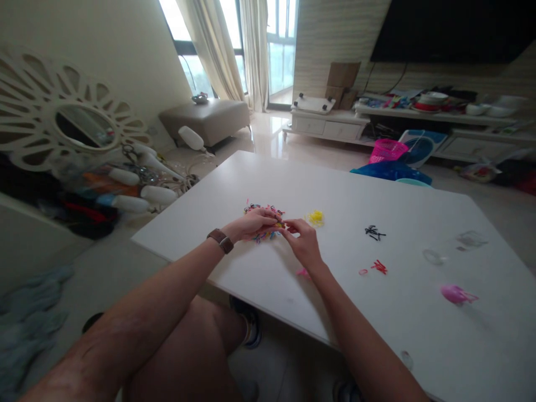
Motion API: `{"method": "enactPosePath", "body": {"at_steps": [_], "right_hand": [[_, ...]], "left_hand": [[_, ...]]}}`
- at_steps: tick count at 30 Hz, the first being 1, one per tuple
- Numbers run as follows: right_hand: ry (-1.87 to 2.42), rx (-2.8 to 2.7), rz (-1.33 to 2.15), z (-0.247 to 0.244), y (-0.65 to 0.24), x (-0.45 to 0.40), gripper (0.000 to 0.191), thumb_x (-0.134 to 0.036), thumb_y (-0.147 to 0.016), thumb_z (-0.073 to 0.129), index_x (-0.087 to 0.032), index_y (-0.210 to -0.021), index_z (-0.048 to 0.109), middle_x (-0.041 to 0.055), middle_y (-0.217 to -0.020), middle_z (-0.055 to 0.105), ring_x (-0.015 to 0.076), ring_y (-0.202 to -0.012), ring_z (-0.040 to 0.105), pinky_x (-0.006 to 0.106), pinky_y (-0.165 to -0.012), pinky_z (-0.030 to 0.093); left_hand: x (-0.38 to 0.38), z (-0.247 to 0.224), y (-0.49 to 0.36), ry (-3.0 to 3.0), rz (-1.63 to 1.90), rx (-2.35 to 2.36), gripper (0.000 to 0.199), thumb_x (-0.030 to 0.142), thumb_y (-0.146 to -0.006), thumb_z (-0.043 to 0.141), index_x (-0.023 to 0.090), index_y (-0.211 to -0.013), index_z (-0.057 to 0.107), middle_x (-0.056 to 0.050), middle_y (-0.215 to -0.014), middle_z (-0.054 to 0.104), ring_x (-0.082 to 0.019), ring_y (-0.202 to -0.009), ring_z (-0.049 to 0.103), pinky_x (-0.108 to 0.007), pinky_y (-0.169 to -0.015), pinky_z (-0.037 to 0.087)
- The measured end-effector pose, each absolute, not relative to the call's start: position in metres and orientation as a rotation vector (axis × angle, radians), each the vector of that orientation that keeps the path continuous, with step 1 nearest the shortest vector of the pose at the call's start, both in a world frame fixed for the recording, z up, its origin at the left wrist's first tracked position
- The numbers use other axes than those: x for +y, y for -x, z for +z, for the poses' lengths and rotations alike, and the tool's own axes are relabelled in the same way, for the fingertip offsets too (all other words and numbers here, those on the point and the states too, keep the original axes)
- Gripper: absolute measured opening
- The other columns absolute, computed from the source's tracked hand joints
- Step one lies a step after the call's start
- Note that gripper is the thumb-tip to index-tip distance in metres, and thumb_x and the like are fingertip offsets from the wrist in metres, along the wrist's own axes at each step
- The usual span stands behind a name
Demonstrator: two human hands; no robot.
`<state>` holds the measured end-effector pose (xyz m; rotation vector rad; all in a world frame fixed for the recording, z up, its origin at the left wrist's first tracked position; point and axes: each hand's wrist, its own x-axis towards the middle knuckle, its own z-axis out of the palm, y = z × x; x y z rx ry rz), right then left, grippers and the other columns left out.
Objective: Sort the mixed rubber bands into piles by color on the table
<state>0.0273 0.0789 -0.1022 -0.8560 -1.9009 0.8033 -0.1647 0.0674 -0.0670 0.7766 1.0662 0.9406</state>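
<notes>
My left hand (256, 223), with a brown watch strap on its wrist, is closed above a pile of small multicoloured bands (264, 237) on the white table. My right hand (304, 241) meets it fingertip to fingertip, thumb and forefinger pinched together. Something small and yellowish shows between the fingertips, too small to name. Just beyond my right hand lies a yellow heap of bands (316, 218). Pink pieces (302, 273) lie beside my right wrist, partly behind it.
Black pieces (374, 233), red pieces (379, 267), a pink object (456, 294) and clear containers (434, 257) lie on the table's right side. The white table's (285, 184) near edge runs under both forearms, above my legs.
</notes>
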Motion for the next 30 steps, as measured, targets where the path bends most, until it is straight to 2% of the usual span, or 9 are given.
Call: {"method": "enactPosePath", "body": {"at_steps": [5, 11, 15, 22, 26, 30], "right_hand": [[0.857, -1.836, 0.783, -0.105, -0.022, 0.076, 0.012, -0.029, -0.089, 0.064, -0.023, -0.089, 0.075, 0.0043, -0.086, 0.069, 0.0180, -0.074, 0.065, 0.033, -0.073, 0.054], [0.852, -1.940, 0.757, -0.101, -0.029, 0.083, 0.011, -0.025, -0.086, 0.063, -0.022, -0.082, 0.073, 0.0036, -0.079, 0.070, 0.0177, -0.070, 0.064, 0.033, -0.071, 0.053], [0.839, -1.937, 0.753, -0.096, -0.031, 0.085, 0.009, -0.021, -0.083, 0.063, -0.020, -0.080, 0.071, 0.0030, -0.077, 0.070, 0.0167, -0.067, 0.064, 0.032, -0.069, 0.052], [0.974, -1.895, 0.586, -0.099, -0.055, 0.120, 0.009, -0.024, -0.081, 0.061, -0.020, -0.079, 0.069, 0.0033, -0.077, 0.070, 0.0173, -0.067, 0.064, 0.033, -0.070, 0.053], [1.127, -1.983, 0.429, -0.115, -0.076, 0.160, 0.012, -0.027, -0.083, 0.059, -0.022, -0.075, 0.066, 0.0040, -0.076, 0.068, 0.0197, -0.068, 0.062, 0.037, -0.071, 0.053], [1.203, -2.050, 0.378, -0.124, -0.087, 0.179, 0.013, -0.029, -0.086, 0.057, -0.023, -0.080, 0.066, 0.0042, -0.077, 0.066, 0.0213, -0.069, 0.060, 0.040, -0.073, 0.052]], "left_hand": [[0.065, -0.068, 0.158, -0.704, 0.978, 1.067, 0.005, 0.004, -0.081, 0.072, 0.008, -0.084, 0.072, -0.011, -0.087, 0.074, -0.012, -0.077, 0.072, -0.017, -0.077, 0.058], [0.065, -0.072, 0.158, -0.704, 0.958, 1.028, 0.003, 0.005, -0.081, 0.073, 0.006, -0.082, 0.072, -0.014, -0.089, 0.074, -0.016, -0.083, 0.074, -0.018, -0.080, 0.059], [0.065, -0.072, 0.157, -0.652, 0.961, 1.036, 0.005, 0.002, -0.084, 0.068, 0.006, -0.085, 0.071, -0.014, -0.086, 0.073, -0.015, -0.081, 0.074, -0.018, -0.079, 0.059], [0.067, -0.075, 0.155, -0.613, 0.989, 1.025, 0.003, 0.004, -0.087, 0.066, 0.006, -0.086, 0.067, -0.017, -0.094, 0.074, -0.018, -0.091, 0.075, -0.022, -0.086, 0.059], [0.068, -0.075, 0.152, -0.581, 0.979, 1.024, 0.003, 0.006, -0.089, 0.065, 0.007, -0.085, 0.066, -0.018, -0.093, 0.074, -0.019, -0.090, 0.075, -0.022, -0.082, 0.060], [0.069, -0.072, 0.148, -0.565, 0.970, 1.027, 0.008, 0.006, -0.091, 0.060, 0.006, -0.085, 0.066, -0.019, -0.094, 0.074, -0.020, -0.090, 0.075, -0.023, -0.082, 0.060]]}}
